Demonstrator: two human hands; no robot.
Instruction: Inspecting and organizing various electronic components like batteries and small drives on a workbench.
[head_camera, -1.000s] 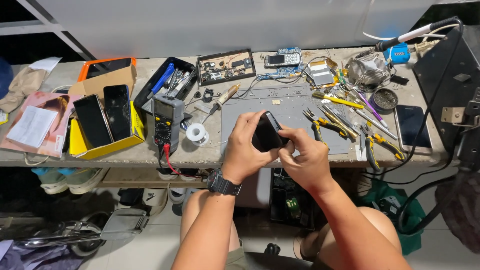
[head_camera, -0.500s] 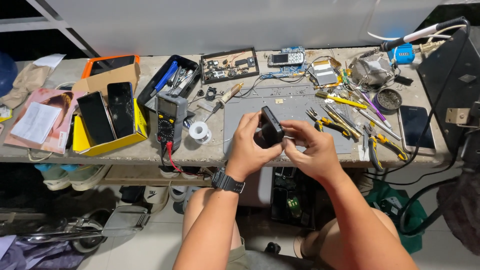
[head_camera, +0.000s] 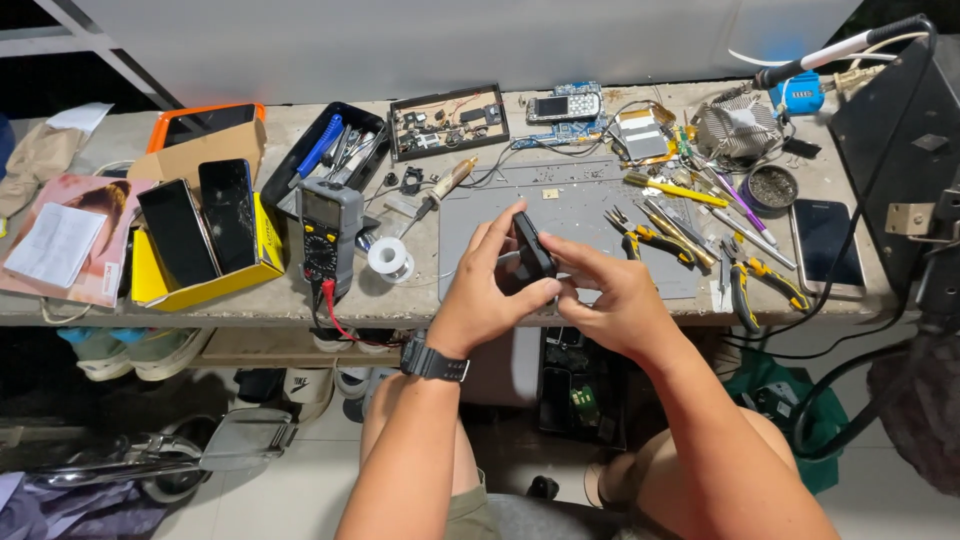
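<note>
- Both of your hands meet on one small dark phone (head_camera: 532, 247), held on edge above the front of the grey work mat (head_camera: 590, 215).
- Your left hand (head_camera: 487, 290), with a black watch (head_camera: 434, 360) on the wrist, closes around the phone from the left, fingers curled over its top and thumb along its lower side.
- Your right hand (head_camera: 612, 296) grips it from the right, fingertips pinching the near end.
- Just left of your hands, a spool of solder (head_camera: 386, 258) lies on the bench beside a grey and yellow multimeter (head_camera: 326, 232), whose red lead hangs over the edge.
- Right of the mat, pliers and cutters with yellow handles (head_camera: 668, 244) lie scattered, and a phone with a dark screen (head_camera: 826, 246) lies flat near the right edge.
- At the left, a yellow box (head_camera: 205, 285) holds two dark phones (head_camera: 200, 227) standing on end, leaning back.
- Behind it, a cardboard box (head_camera: 200, 150) sits against an orange tray (head_camera: 205, 118) that holds a dark flat device.
- A black tray (head_camera: 290, 172) holds a blue-handled tool and several metal tools laid lengthwise.
- Farther back, a shallow dark tray (head_camera: 447, 120) holds small circuit parts and wires.
- A small round dish (head_camera: 771, 186) at the far right holds dark bits; what they are you cannot tell.
</note>
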